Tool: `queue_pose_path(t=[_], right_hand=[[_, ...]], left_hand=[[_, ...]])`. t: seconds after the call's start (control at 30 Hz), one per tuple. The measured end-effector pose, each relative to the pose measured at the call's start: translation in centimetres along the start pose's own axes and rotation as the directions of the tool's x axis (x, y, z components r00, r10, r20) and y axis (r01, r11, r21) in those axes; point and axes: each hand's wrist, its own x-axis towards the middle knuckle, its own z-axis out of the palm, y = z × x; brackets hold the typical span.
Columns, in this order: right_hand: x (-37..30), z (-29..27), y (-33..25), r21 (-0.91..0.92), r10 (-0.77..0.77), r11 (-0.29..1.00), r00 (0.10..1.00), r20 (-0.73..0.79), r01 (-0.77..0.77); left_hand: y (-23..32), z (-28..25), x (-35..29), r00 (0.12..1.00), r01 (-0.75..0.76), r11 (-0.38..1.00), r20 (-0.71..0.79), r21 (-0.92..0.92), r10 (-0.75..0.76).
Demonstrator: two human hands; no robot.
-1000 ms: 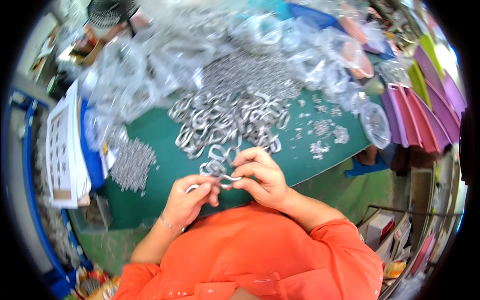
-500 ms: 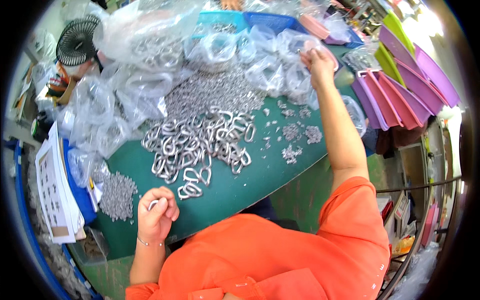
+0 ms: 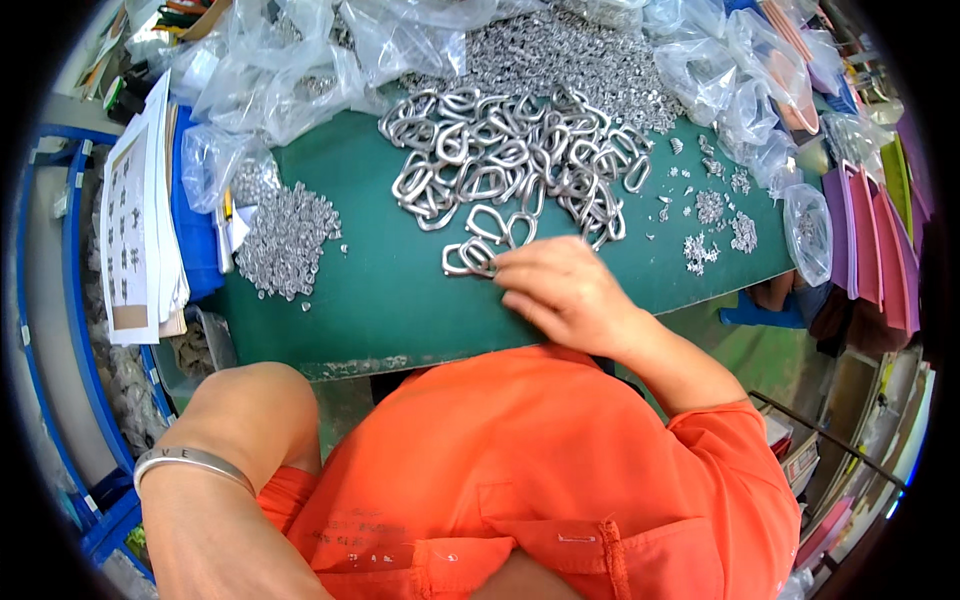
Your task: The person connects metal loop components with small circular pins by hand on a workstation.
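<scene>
My right hand (image 3: pixel 568 292) is low over the green table (image 3: pixel 390 310), its fingertips at the edge of a loose oval metal ring (image 3: pixel 467 257). The thumb is apart from the other fingers, and I cannot make out anything gripped between them. Just beyond lies a pile of similar silver rings (image 3: pixel 520 150). My left arm is folded back at lower left with a metal bracelet (image 3: pixel 195 460) on its wrist. Only the wrist end of my left hand (image 3: pixel 225 545) shows, close to the view; its fingers are out of the picture.
Small metal pieces form a heap (image 3: pixel 290 240) at left and a larger heap (image 3: pixel 560 60) behind the rings. Little clusters (image 3: pixel 710 207) lie at right, near clear plastic bags (image 3: pixel 745 110). Papers (image 3: pixel 140 220) stand at the left edge; pink and purple bins (image 3: pixel 875 245) are at right.
My right hand has come back from the bags at far right to the rings. My left hand, which held a ring above the table, has folded back toward me. The view has tilted down.
</scene>
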Motion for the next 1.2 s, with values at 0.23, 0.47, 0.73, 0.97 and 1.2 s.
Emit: queue_pose_path(t=[0.23,0.47,0.73,0.97,1.2], right_hand=[[0.5,0.7,0.2,-0.389,0.273,0.864,0.947,-0.171,-0.319],[0.3,0.9,0.3,-0.212,0.336,0.892,0.899,-0.283,-0.400],[1.9,-0.7,-2.6,0.089,0.046,0.996,0.941,-0.335,-0.017],[1.9,0.1,-2.3,0.090,-0.023,0.994,0.948,-0.316,0.055],[1.0,0.0,-2.2,0.842,0.565,0.448,0.825,-0.006,-0.300]], left_hand=[[-0.5,-0.4,0.0,0.989,-0.086,0.995,-0.116,0.041,0.090],[-3.4,-0.8,-2.5,0.751,0.175,0.962,-0.603,-0.211,-0.269],[-12.1,2.2,-11.2,-0.192,0.253,0.699,-0.743,-0.668,-0.641],[-11.7,2.4,-11.1,-0.194,0.086,0.706,-0.707,-0.703,-0.680],[-12.0,2.5,-10.5,-0.231,0.368,0.705,-0.794,-0.606,-0.562]])
